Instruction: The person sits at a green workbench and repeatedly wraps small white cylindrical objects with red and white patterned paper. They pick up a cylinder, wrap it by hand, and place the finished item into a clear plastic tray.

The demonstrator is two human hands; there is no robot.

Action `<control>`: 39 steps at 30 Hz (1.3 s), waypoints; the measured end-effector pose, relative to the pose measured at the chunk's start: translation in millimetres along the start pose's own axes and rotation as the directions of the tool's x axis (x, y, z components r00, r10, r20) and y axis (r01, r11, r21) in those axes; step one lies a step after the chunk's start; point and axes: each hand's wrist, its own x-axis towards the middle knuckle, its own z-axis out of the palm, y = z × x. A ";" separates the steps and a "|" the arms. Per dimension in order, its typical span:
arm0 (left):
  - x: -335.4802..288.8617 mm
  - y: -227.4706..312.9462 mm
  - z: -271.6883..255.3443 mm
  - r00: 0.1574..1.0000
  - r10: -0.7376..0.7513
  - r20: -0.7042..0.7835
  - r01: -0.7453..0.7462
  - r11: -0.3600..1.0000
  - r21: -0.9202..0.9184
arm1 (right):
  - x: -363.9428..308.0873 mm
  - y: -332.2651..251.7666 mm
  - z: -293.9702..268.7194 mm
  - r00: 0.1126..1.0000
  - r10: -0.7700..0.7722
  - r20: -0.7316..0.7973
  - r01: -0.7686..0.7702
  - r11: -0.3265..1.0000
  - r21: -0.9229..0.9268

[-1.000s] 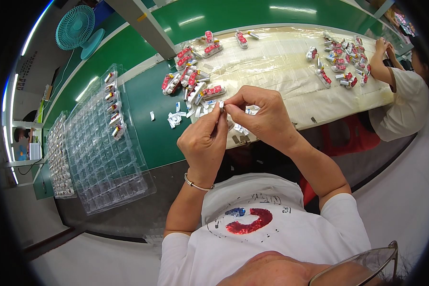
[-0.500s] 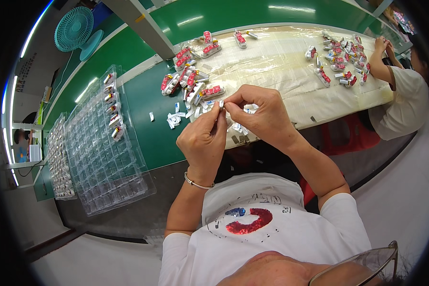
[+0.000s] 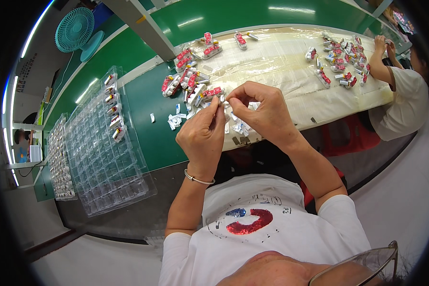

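My left hand [image 3: 202,136] pinches a small silver-white piece [image 3: 222,98] between thumb and forefinger, above the table's near edge. Its exact kind is too small to make out. Close beside it, my right hand [image 3: 266,113] has thumb and forefinger pressed together at the piece's right side; whatever those fingertips grip is hidden. Just beyond my hands lies a heap of white-and-red small electronic assemblies [image 3: 191,78], several with silver blocks attached. Small white-and-blue strips [image 3: 175,120] are scattered left of my left hand, and more white strips [image 3: 241,126] lie below my right hand.
Left on the green table, a clear compartment tray [image 3: 105,152] holds several assemblies along one edge; a fuller tray [image 3: 61,162] stands beyond it. Another assembly pile [image 3: 341,57] lies right, near a co-worker's hands [image 3: 385,45]. A metal post [image 3: 145,31] and turquoise fan [image 3: 75,29] stand behind.
Both hands remain nearly in place. The small piece has turned and sunk slightly between my fingertips, and my right fingers have shifted a little up and right.
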 end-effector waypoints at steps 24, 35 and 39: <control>7.1 3.2 -12.2 0.683 -0.283 0.674 0.731 0.268 -0.628 | 1.0 13.0 -21.2 0.965 0.137 0.225 -0.235 0.833 0.501; 7.1 -27.6 -17.8 0.625 -0.158 0.764 0.733 -0.216 -0.644 | 1.3 17.9 -56.3 0.922 0.189 0.338 -0.187 0.982 -0.039; 7.0 -17.3 -15.8 0.617 -0.238 0.750 0.765 -0.043 -0.642 | -1.2 18.8 -53.3 0.941 0.071 0.331 -0.101 0.992 0.074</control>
